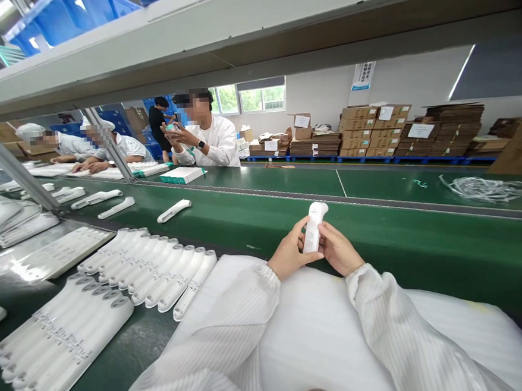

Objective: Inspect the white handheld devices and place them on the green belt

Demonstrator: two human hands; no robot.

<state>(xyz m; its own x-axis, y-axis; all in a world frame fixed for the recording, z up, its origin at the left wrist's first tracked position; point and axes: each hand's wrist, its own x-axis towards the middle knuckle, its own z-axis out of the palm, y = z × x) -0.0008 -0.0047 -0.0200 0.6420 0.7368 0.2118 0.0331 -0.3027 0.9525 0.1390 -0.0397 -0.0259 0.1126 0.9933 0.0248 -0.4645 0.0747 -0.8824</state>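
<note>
Stacked cardboard boxes (373, 131) stand by the wall at the upper right of the frame, beyond a long green belt (236, 221) that runs across the middle. A pale shelf (232, 42) spans the top. At the upper centre, a co-worker in white (215, 142) raises both hands, near a white stack (183, 175). Right of centre, you hold a white handheld casing (312, 233) nearly upright above the belt's near edge, its wider end up. Your left hand (289, 252) pinches it between thumb and fingers; your right hand (340, 251) curls against its other side, fingers partly hidden. Your forearms reach over white foam (315, 334) at the bottom. Similar white casings (69, 340) lie in slanting rows at the lower left.
</note>
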